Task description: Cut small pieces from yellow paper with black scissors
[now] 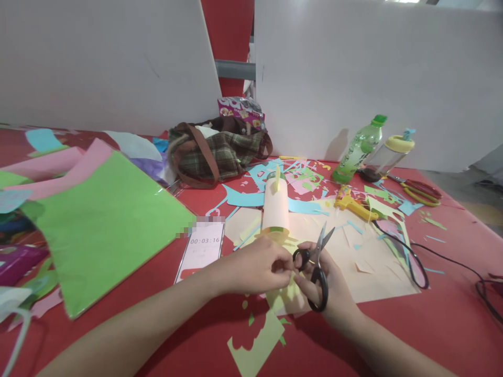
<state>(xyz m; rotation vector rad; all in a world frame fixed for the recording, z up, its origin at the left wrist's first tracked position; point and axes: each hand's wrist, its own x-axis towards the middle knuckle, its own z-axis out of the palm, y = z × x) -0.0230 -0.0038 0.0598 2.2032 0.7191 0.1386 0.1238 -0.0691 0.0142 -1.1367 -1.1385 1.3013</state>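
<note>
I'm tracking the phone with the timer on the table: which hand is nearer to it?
Left. The left hand sits just right of the phone; the right hand, holding black scissors, is farther right.

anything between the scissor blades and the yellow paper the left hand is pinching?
Nothing visible. The right hand holds the black scissors with blades open and tips pointing away, toward the paper tube. The left hand pinches the yellow paper right beside the scissor handles. No other item sits between them.
</note>
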